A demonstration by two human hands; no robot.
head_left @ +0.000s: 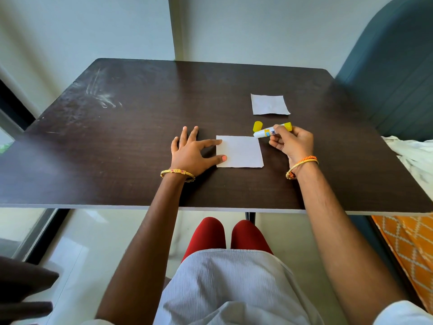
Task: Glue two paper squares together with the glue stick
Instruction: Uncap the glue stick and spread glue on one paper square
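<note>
A white paper square (241,151) lies flat near the middle of the dark table (140,137). My left hand (191,152) presses its left edge with thumb and forefinger, the other fingers spread on the wood. My right hand (291,143) holds the uncapped glue stick (269,132), a white tube with a yellow end, tilted so its open tip hovers at the paper's upper right corner. Its yellow cap (257,126) rests on the table just behind the tip. A second white paper square (269,104) sits farther back to the right, untouched.
The table's near edge (210,208) runs across above my lap. A dark teal chair back (386,66) stands at the right, with orange patterned cloth (407,249) below it. White scuff marks (100,95) streak the table's far left.
</note>
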